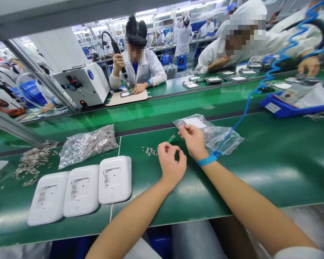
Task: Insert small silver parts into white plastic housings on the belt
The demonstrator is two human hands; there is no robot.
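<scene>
Along the bench (259, 158), three white shells (81, 190) are lying before one bag (93, 144); the left hand (172, 163) is pinching one strip (172, 138), which is slanting lengthwise away and rightward; the right hand's (196, 142) fingertips are nearly meeting, contents I can't tell; one bin (288, 110) is bearing one unreadable label (272, 107).

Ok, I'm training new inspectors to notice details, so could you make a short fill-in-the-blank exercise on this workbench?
1. The camera wearer's blue wristband is on the ____ wrist.
2. The small strip by the left hand is coloured ____.
3. The row of white casings on the table has ____ in it.

Missing words: right; green; three.
</scene>
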